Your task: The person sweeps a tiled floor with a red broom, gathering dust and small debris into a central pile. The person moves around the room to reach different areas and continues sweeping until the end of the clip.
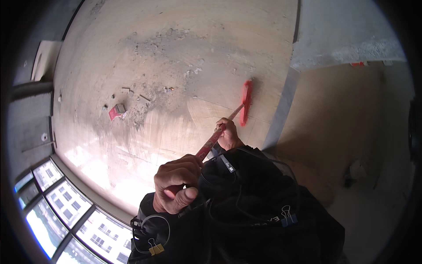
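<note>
My left hand (176, 184) is closed around the upper end of a red patterned broom handle (209, 145), low in the view. Farther down the same handle, my right hand (227, 133) grips it. The red broom head (246, 103) rests on the dusty tiled floor (211, 114), beyond my right hand. Left of the broom, grey dust and small rubble (140, 114) lie scattered over the tiles, with a small red and grey box (117, 111) among them. More grey debris (168, 38) spreads farther off.
A grey strip (284, 105) crosses the floor right of the broom, with a shaded floor area beyond it. Large windows (69, 204) stand at lower left. Thin cables and binder clips (289, 220) hang on my black clothing. A pale panel (44, 61) stands at upper left.
</note>
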